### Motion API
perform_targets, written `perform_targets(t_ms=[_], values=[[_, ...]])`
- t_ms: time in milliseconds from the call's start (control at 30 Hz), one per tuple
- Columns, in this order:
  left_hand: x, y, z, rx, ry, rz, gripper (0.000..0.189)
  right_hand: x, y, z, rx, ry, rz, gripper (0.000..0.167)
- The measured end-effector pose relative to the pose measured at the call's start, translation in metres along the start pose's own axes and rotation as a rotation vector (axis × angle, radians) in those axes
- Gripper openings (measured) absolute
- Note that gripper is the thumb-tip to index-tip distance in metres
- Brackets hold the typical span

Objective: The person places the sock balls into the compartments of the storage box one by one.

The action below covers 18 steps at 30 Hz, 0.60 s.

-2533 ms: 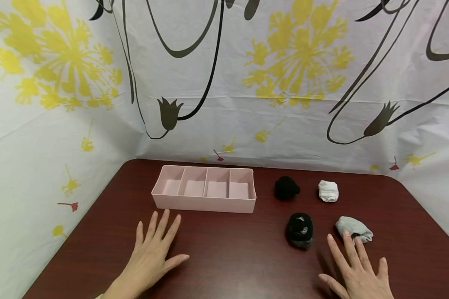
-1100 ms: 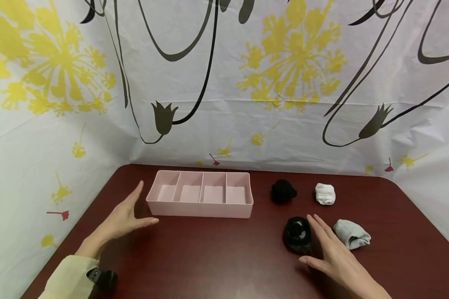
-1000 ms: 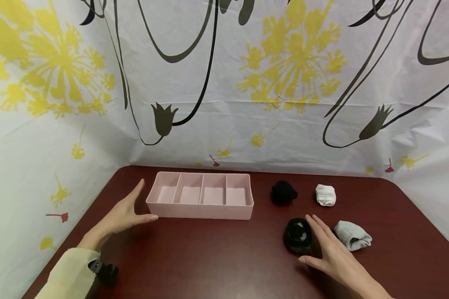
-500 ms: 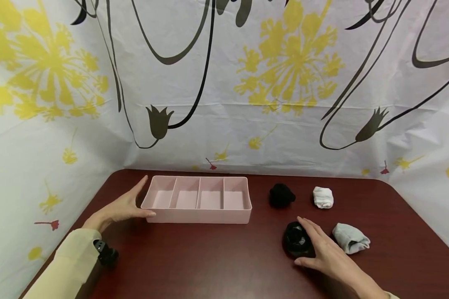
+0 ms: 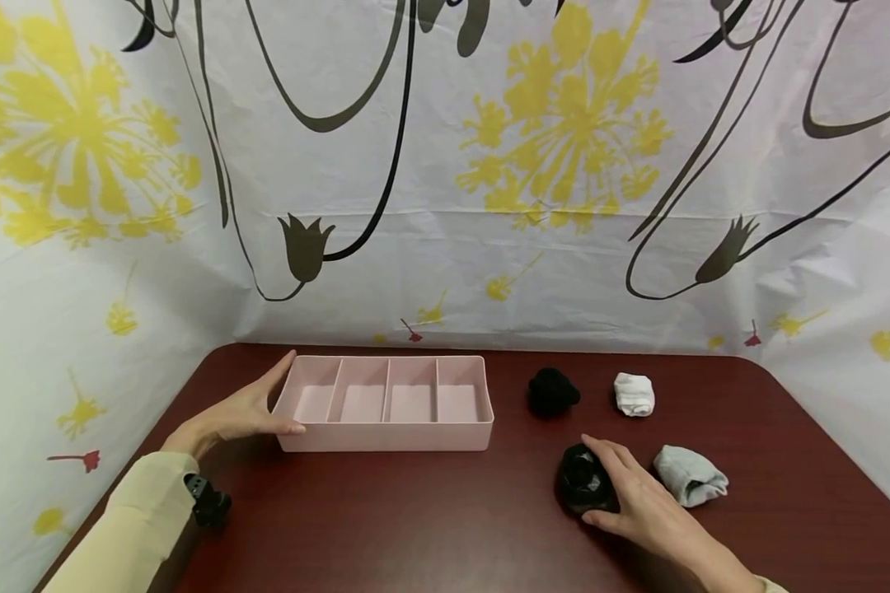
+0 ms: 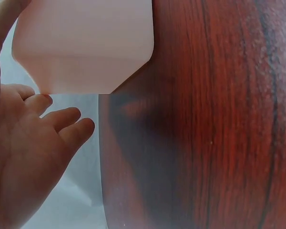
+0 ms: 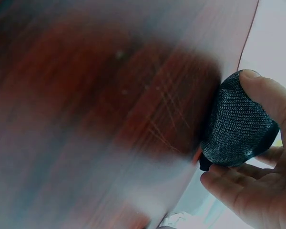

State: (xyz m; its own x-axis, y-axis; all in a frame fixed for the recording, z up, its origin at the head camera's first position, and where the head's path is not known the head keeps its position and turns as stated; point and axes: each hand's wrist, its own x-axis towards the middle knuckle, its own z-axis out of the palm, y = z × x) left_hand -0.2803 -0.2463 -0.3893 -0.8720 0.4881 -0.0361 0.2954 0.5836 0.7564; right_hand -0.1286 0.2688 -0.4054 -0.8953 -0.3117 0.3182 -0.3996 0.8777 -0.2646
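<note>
My left hand (image 5: 239,414) holds the left end of a pink box (image 5: 386,437) with four-sided open compartments in a row. Its thumb lies on the front wall and a forefinger reaches the back corner; the left wrist view shows the box's end wall (image 6: 86,33) between them. With thumb and fingers, my right hand (image 5: 645,506) grips a rolled-up sock (image 5: 584,476), glossy black from above, dark grey knit in the right wrist view (image 7: 238,124). The sock appears to rest on the table. Part of it is hidden behind the hand.
A grey rolled sock (image 5: 690,475) lies just right of my right hand. Farther back are a black rolled bundle (image 5: 552,392) and a white one (image 5: 634,394). The dark red table (image 5: 386,527) ends at a patterned cloth (image 5: 445,165) behind and at the sides.
My left hand has moved from beside the box onto its left end. The right hand has come from near the grey sock to the black one and taken hold. The head view has shifted slightly.
</note>
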Motion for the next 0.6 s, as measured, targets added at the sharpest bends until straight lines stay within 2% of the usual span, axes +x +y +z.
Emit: perform_targets(t_ms=[233, 400, 600], values=[[0.001, -0.001, 0.000, 0.018, 0.022, 0.019, 0.115, 0.001, 0.001, 0.002, -0.023, 0.057, -0.032, 0.087], [0.003, 0.000, -0.001, 0.065, 0.030, 0.049, 0.114, 0.001, 0.000, 0.004, -0.037, 0.093, -0.041, 0.086], [0.005, 0.002, -0.003, 0.101, 0.032, 0.059, 0.115, 0.013, -0.006, 0.001, 0.024, 0.090, -0.030, 0.083]])
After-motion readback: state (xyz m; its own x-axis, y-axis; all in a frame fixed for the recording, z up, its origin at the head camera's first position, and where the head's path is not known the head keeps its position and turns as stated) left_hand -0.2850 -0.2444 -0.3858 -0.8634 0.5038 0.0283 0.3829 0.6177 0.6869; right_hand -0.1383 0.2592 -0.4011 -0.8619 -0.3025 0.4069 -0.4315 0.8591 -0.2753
